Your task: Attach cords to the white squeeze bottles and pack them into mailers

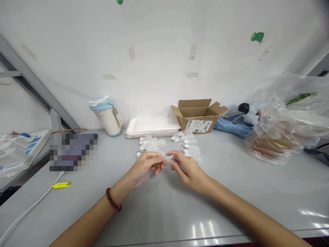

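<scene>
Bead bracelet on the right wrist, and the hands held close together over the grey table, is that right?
Not quite: the red bead bracelet is on the left wrist, not the right, as the head view shows. The rest stands: the left hand and right hand are held close together over the grey table.

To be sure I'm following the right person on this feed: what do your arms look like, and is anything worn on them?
The left forearm and right forearm are bare, with no sleeves or gloves showing. A dark red beaded bracelet circles the left wrist; the right wrist shows no band or jewellery.
</scene>
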Demonstrator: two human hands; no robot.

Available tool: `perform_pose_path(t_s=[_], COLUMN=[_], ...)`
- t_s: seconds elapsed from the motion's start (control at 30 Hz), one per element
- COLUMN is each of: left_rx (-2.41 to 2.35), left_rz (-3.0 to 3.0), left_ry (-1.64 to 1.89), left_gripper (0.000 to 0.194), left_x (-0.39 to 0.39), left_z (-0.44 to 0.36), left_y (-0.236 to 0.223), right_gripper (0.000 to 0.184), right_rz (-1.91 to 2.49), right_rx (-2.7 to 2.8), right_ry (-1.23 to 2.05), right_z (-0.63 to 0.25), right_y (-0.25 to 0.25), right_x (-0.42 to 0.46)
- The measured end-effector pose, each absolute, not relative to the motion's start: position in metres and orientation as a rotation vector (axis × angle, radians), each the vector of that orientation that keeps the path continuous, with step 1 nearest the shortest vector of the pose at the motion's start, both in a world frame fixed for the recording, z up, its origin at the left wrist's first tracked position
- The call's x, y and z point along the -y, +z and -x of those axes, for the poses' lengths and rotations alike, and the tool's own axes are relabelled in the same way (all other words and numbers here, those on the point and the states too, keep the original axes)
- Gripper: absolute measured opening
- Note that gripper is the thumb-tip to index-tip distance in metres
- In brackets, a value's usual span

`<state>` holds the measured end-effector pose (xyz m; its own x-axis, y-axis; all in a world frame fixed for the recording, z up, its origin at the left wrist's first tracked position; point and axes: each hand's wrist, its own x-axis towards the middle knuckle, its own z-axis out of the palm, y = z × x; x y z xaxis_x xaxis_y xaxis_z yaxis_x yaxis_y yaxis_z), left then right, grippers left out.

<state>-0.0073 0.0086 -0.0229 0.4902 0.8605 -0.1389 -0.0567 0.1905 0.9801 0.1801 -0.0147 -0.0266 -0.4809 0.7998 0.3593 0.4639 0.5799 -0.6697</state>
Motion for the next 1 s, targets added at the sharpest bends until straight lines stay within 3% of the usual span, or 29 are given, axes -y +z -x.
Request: perform_pose_path(t_s=[0.43,1.0], left_rx=[-0.803,-0.972], left_rz=[-1.143,-1.482], left_ry=[0.733,0.689], left_gripper=[0.022,0.026], left_x=[-0.0092,-0.0057], left_z=[0.0064,0.003], left_y=[-0.0241,-0.0233], right_gripper=[0.027,0.03], right_rz=[1.031,1.089], right_rx=[2.158,2.217], right_ry=[0.688,0.801], right_z=[-0.1793,-0.1778], right_y=[-0.0263,-0.0296], right_x=[0.0148,0.0137])
